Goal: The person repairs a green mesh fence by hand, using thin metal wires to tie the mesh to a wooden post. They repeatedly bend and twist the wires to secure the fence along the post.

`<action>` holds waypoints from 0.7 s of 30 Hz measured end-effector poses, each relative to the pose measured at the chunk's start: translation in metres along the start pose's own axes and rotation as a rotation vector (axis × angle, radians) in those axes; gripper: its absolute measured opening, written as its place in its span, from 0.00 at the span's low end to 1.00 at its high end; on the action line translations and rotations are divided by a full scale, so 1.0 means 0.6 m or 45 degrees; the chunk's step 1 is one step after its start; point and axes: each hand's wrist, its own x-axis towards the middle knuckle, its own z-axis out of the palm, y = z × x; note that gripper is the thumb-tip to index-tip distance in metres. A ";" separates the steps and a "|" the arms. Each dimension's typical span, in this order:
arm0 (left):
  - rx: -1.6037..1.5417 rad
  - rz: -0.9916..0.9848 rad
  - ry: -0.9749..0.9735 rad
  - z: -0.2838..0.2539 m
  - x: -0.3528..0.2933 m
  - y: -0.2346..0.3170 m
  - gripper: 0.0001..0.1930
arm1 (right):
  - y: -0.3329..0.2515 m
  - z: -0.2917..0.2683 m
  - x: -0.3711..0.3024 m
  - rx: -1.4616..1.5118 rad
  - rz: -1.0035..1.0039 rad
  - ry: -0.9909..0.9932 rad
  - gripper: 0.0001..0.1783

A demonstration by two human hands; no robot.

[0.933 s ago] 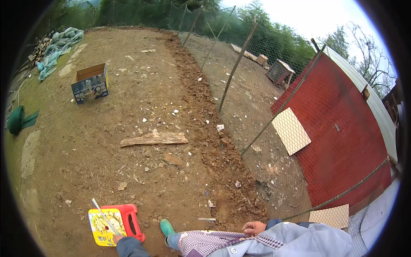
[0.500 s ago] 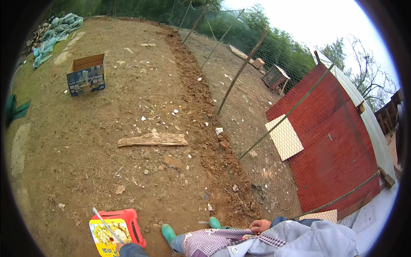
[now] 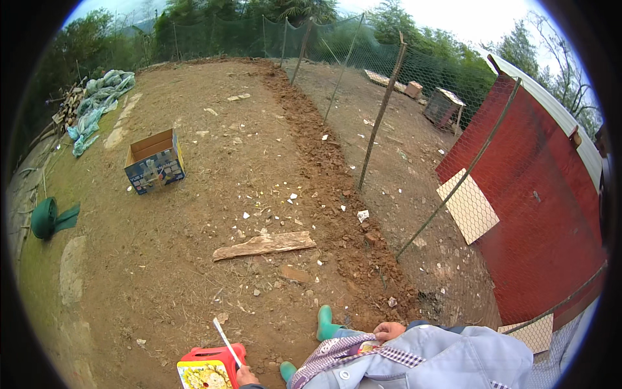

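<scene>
Your view has tilted up since before; your left hand [image 3: 245, 375] grips a white stick [image 3: 227, 341] over the red stool [image 3: 208, 356], right hand [image 3: 389, 331] closed on checked cloth [image 3: 337, 351]

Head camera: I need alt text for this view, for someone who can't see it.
Looking down from a person standing on bare dirt: the left hand holds a thin white stick over a red and yellow plastic case, and the right hand rests at the waist. Ahead lie a wooden plank, an open cardboard box and a wire-mesh fence beside a red wall.
</scene>
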 end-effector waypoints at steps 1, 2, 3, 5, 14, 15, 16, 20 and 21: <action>0.153 0.117 -0.084 0.057 -0.045 0.030 0.16 | -0.025 -0.015 0.023 0.148 -0.031 -0.002 0.19; 0.302 0.191 -0.162 0.123 -0.093 0.060 0.15 | -0.054 -0.037 0.041 0.254 0.047 0.031 0.21; 0.467 0.410 -0.335 0.189 -0.139 0.092 0.14 | -0.088 -0.063 0.062 0.421 0.063 -0.045 0.27; 0.746 0.669 -0.655 0.287 -0.228 0.172 0.13 | -0.171 -0.121 0.104 0.509 -0.052 -0.156 0.36; 1.205 0.997 -1.057 0.535 -0.323 0.427 0.14 | -0.369 -0.323 0.179 1.166 -0.758 -0.545 0.20; 1.260 0.990 -1.053 0.547 -0.314 0.447 0.14 | -0.381 -0.331 0.189 1.221 -0.762 -0.520 0.18; 1.316 0.966 -1.054 0.559 -0.304 0.467 0.14 | -0.394 -0.336 0.200 1.223 -0.731 -0.449 0.16; 1.828 1.581 -1.096 0.636 -0.233 0.595 0.18 | -0.475 -0.355 0.264 1.100 -0.711 -0.200 0.12; 1.775 1.631 -1.067 0.661 -0.219 0.630 0.22 | -0.501 -0.356 0.282 1.055 -0.713 -0.132 0.12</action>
